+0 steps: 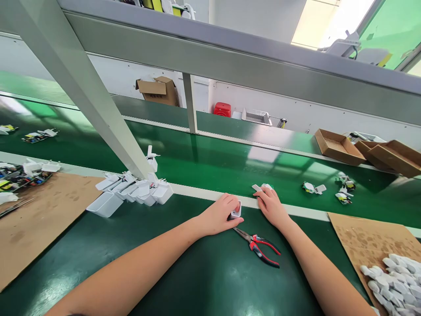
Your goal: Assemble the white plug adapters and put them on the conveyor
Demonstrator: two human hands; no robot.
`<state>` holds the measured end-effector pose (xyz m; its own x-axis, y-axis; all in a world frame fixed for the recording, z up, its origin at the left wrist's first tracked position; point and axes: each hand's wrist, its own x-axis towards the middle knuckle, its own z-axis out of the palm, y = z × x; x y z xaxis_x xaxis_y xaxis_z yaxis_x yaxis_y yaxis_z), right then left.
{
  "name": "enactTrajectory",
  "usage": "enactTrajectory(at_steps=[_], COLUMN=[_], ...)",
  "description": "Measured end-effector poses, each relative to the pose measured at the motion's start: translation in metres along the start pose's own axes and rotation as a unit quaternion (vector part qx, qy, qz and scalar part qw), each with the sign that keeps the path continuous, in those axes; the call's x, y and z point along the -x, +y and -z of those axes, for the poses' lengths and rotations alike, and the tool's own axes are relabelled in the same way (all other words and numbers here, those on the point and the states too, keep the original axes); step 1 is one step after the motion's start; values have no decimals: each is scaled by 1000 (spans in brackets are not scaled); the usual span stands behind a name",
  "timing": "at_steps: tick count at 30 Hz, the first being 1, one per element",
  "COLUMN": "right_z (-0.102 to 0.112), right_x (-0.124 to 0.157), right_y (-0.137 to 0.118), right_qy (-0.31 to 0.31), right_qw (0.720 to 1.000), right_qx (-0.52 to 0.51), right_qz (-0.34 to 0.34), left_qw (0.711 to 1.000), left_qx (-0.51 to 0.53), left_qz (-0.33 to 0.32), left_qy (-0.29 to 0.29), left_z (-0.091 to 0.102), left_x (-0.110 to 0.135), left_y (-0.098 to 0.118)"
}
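Note:
My left hand [217, 216] is closed round a small white plastic housing [236, 214], its open end showing between the fingers and thumb. Out over the edge of the green belt, my right hand [273, 210] has its fingers on a small circuit board with a white plastic piece [257, 188]; the fingers hide much of it. Red-and-black needle-nose pliers [255, 243] lie on the dark green bench between my forearms, with the tips just below my left hand.
White housings [105, 204] stand clustered by the shelf post at left. Boards with white parts [309, 188] sit on the belt [210, 162]. Cardboard [368, 230] at right bears a heap of white pieces [397, 281]. More boards [24, 177] lie on cardboard at left.

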<state>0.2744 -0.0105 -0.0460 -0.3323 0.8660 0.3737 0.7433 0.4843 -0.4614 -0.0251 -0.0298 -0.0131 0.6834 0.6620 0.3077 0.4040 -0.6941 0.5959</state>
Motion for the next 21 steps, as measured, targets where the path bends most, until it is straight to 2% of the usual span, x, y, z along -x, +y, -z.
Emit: enactTrajectory(at_steps=[7, 21], right_z=[4, 10], right_x=[3, 8], right_y=[-1, -7], right_qy=[3, 44], right_qw=[999, 995], right_qx=[-42, -74], right_qz=[12, -40], left_qw=[1000, 1000], left_qx=[7, 10], left_qz=[3, 0], left_qy=[-5, -5], left_z=[0, -1], left_x=[1, 0], left_y=[0, -2])
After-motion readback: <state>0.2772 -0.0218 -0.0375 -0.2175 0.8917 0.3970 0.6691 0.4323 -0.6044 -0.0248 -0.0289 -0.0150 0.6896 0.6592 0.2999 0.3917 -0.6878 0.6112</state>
